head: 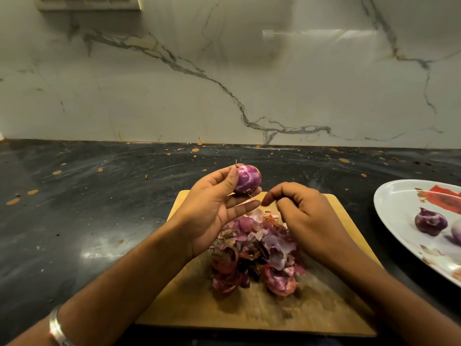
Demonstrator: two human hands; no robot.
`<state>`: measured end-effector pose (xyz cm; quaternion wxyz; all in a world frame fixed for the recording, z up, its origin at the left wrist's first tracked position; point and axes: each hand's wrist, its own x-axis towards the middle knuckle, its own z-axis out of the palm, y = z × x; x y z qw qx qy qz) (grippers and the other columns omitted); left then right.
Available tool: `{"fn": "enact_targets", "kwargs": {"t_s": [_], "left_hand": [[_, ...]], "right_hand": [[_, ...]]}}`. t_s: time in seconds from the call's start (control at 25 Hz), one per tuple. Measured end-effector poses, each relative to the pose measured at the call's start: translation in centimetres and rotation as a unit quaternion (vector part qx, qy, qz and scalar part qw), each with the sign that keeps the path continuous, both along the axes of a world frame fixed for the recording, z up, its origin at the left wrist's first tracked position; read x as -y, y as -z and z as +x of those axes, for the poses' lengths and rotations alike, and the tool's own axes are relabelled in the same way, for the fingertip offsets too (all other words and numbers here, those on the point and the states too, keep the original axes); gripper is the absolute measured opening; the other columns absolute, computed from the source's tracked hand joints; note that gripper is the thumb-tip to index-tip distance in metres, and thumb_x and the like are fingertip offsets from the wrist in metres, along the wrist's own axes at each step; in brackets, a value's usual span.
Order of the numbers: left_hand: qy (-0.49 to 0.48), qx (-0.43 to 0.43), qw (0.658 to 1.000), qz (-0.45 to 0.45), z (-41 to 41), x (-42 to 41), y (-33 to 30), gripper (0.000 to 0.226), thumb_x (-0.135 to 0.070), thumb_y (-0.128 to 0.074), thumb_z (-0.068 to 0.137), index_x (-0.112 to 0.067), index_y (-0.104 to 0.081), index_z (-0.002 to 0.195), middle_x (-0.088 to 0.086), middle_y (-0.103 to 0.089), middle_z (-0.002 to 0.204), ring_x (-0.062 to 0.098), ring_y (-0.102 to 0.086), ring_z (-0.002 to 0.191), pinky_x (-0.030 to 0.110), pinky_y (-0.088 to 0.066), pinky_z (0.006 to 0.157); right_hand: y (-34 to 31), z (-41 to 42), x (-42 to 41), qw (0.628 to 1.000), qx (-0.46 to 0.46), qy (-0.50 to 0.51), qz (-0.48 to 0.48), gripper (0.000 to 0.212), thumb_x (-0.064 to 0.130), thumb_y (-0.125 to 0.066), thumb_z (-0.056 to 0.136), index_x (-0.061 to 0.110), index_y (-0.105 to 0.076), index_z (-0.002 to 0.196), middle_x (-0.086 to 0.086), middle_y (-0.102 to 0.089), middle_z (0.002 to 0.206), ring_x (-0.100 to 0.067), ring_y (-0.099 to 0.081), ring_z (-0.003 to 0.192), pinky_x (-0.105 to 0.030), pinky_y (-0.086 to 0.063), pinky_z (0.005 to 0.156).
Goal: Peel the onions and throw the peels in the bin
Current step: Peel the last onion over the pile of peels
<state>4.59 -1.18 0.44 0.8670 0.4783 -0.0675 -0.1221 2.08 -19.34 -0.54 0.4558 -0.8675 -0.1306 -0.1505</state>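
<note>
L hand [212,208] is holding a purple-and-white onion [247,178] up above the far edge of the wooden cutting board [324,303], palm facing the camera. Thumb is pressing on the onion's near-left side, upper fingers are cupping it from behind and below, lower fingers are lying straight and close together, pointing right. The onion is looking mostly peeled, glossy w/ white streaks, and a thin wisp is hanging from its underside.

R hand [296,208] is hovering just beside the L fingertips, back of hand up, fingers curling inward w/ thumb and forefinger tips coming together near that wisp. Whether they're actually pinching it or a bit of skin, can't tell; too small and a bit blurred.

Below both hands, a heap of peels [259,253], pink, purple & brownish, is sitting on the middle of the board, partly hidden under the R wrist. The board is lying on a dark countertop [87,196] speckled w/ orange bits.

Off to the right, well apart from the board, a white plate [399,196] w/ a red printed pattern is holding a peeled onion [430,221], and a second one [457,234] is getting cut off by the frame edge. A silver bangle [58,328] is showing on the L wrist. A marble-look wall [224,71] is standing behind the counter.
</note>
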Motion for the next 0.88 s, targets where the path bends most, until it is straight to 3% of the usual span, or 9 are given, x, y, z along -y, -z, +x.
{"fn": "enact_targets", "kwargs": {"t_s": [0.12, 0.28, 0.4, 0.64, 0.88], "left_hand": [[-0.025, 0.001, 1.000, -0.002, 0.2, 0.1, 0.2, 0.045, -0.014, -0.062, 0.082, -0.001, -0.059, 0.125, 0.021, -0.065, 0.123, 0.033, -0.067, 0.112, 0.031, -0.061, 0.078], [-0.007, 0.044, 0.999, 0.029, 0.1, -0.1, 0.4, 0.051, -0.006, -0.067, 0.075, -0.009, -0.061, 0.126, 0.016, -0.073, 0.111, 0.027, -0.070, 0.105, 0.033, -0.059, 0.087], [0.013, 0.078, 0.994, 0.079, -0.2, 0.0, 0.8, 0.059, -0.005, -0.073, 0.069, -0.013, -0.061, 0.127, 0.016, -0.073, 0.112, 0.026, -0.071, 0.099, 0.033, -0.059, 0.087], [0.002, 0.138, 0.975, 0.177, -0.3, 0.1, 1.1, 0.060, -0.012, -0.084, 0.062, -0.019, -0.069, 0.120, 0.006, -0.070, 0.120, 0.026, -0.071, 0.105, 0.037, -0.058, 0.090], [-0.011, 0.153, 0.968, 0.198, -0.6, 0.3, 1.3, 0.057, -0.012, -0.086, 0.057, -0.023, -0.071, 0.110, 0.001, -0.070, 0.115, 0.023, -0.073, 0.098, 0.030, -0.059, 0.079]], "right_hand": [[-0.1, -0.4, -0.2, 0.998, 0.024, -0.018, -0.054, 0.024, 0.037, -0.056, 0.094, 0.023, -0.072, 0.082, 0.007, -0.065, 0.081, -0.007, -0.060, 0.077, -0.033, -0.049, 0.067], [-0.4, -0.2, 0.1, 0.998, 0.058, 0.007, 0.014, 0.014, 0.036, -0.064, 0.092, 0.024, -0.070, 0.095, 0.008, -0.069, 0.081, -0.008, -0.065, 0.076, -0.025, -0.053, 0.065], [-0.5, -0.1, 0.1, 0.997, 0.003, 0.005, 0.078, 0.042, 0.051, -0.060, 0.086, 0.029, -0.062, 0.121, 0.006, -0.072, 0.090, -0.006, -0.070, 0.082, -0.026, -0.060, 0.067], [-0.5, -0.1, 0.1, 0.996, 0.006, -0.011, 0.084, 0.028, 0.025, -0.065, 0.094, 0.021, -0.071, 0.122, 0.005, -0.076, 0.103, -0.009, -0.072, 0.095, -0.039, -0.060, 0.083], [-0.3, -0.4, 0.0, 0.997, 0.069, 0.021, -0.001, 0.027, 0.021, -0.060, 0.097, 0.017, -0.073, 0.120, 0.006, -0.076, 0.109, -0.001, -0.068, 0.098, -0.025, -0.057, 0.084]]}}
